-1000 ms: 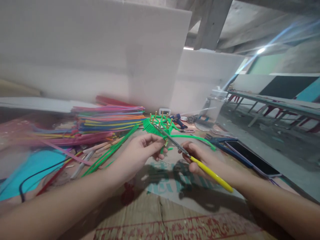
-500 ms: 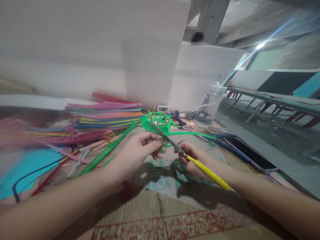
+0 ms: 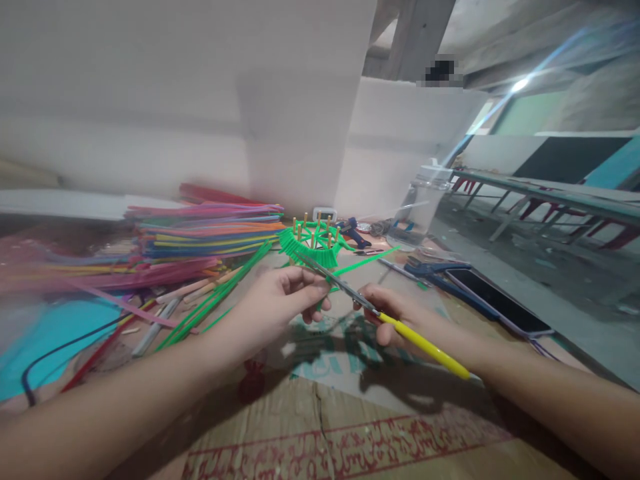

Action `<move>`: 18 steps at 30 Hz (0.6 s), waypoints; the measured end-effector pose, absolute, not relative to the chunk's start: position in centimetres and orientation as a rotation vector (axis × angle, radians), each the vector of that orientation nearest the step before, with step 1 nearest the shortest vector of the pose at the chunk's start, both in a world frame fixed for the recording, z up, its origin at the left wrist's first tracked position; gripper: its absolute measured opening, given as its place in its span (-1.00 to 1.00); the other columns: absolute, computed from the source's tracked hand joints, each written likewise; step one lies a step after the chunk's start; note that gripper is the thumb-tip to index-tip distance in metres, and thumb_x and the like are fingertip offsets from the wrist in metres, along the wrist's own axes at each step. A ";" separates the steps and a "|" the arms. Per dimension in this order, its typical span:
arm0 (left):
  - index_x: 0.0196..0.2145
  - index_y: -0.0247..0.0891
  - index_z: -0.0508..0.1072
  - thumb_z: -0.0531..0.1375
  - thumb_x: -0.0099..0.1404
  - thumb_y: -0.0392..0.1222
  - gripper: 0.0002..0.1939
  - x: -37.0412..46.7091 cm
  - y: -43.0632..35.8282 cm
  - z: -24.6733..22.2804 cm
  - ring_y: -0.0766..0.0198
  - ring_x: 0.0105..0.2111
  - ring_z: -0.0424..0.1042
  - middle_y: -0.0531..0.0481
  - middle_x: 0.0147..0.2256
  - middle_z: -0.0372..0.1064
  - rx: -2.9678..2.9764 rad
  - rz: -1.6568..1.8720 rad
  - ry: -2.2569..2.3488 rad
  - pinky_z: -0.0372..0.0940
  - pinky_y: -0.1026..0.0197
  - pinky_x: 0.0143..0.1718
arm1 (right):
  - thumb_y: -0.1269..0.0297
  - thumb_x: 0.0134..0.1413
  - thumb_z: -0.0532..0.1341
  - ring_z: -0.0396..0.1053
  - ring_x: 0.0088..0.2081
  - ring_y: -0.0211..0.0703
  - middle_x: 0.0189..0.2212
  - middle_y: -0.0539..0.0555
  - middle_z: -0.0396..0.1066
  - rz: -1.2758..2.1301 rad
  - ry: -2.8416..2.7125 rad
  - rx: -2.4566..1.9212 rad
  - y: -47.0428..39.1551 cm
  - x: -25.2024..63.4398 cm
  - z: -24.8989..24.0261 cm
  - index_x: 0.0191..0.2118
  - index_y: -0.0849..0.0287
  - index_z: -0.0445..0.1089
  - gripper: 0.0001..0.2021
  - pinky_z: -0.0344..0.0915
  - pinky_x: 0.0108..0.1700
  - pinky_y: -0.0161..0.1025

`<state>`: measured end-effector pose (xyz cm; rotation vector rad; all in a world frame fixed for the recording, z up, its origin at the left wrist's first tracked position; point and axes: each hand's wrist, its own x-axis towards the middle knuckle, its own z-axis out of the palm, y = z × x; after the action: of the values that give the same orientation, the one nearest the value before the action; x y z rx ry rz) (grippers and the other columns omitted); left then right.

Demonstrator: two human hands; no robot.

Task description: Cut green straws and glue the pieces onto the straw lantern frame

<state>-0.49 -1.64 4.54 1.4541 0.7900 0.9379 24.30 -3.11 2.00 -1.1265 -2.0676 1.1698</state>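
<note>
My left hand [image 3: 300,293] is closed, its thumb and fingers pinching a green pipe cleaner [image 3: 367,261]. The free end sticks out up and to the right. My right hand [image 3: 383,310] grips yellow-handled scissors [image 3: 423,343], whose grey blades point up-left and cross the pipe cleaner beside my left fingertips. Just beyond the blades stands a ring-shaped piece of green pipe cleaners [image 3: 320,257] with several upright wooden pegs. The lower part of that piece is partly hidden by the blades and my left hand.
Bundles of coloured pipe cleaners [image 3: 215,240] lie at left, near loose green ones [image 3: 220,293]. A glue gun [image 3: 356,232] and clear water bottle [image 3: 417,207] stand at the back. On the right lie a phone [image 3: 497,300] and dark-blue-handled tool [image 3: 440,272]. A white board [image 3: 290,133] rises behind.
The pipe cleaner's free end now points more upward and reaches less far right. The scissors have shifted slightly right and down. My left hand keeps its pinch.
</note>
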 end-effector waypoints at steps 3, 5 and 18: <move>-0.42 -0.31 0.41 0.24 0.24 -0.07 -0.77 -0.4 -1.9 4.3 0.43 -0.54 0.32 0.08 -0.50 0.40 1.480 0.846 0.800 0.22 0.36 -0.47 | -0.08 -0.03 0.33 0.22 -0.44 -0.23 -0.42 -0.04 0.34 1.138 -2.128 -1.198 -2.3 25.2 2.1 -0.10 0.11 0.36 -0.54 0.16 -0.42 -0.29; -0.39 -0.29 0.44 0.25 0.23 -0.07 -0.79 -0.3 -2.3 4.3 0.42 -0.53 0.33 0.09 -0.49 0.41 1.509 0.752 0.808 0.23 0.36 -0.47 | -0.03 -0.03 0.34 0.29 -0.38 -0.17 -0.36 0.02 0.40 0.970 -2.240 -1.277 -1.7 25.7 2.6 -0.07 0.12 0.41 -0.55 0.19 -0.36 -0.27; -0.26 -0.19 0.53 0.13 0.33 -0.16 -0.82 -1.2 0.6 0.3 0.19 -0.19 0.42 -0.03 -0.24 0.50 2.373 0.873 1.011 0.28 0.14 -0.09 | 0.27 0.17 0.21 0.37 -0.09 -0.05 -0.06 0.15 0.40 0.448 -2.677 -1.287 -1.0 26.1 3.6 0.20 -0.03 0.33 -0.53 0.25 -0.04 -0.16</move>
<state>-1.20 0.56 0.26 2.3729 1.0111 0.8730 26.13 -0.97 3.64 -1.2870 -2.6767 0.4476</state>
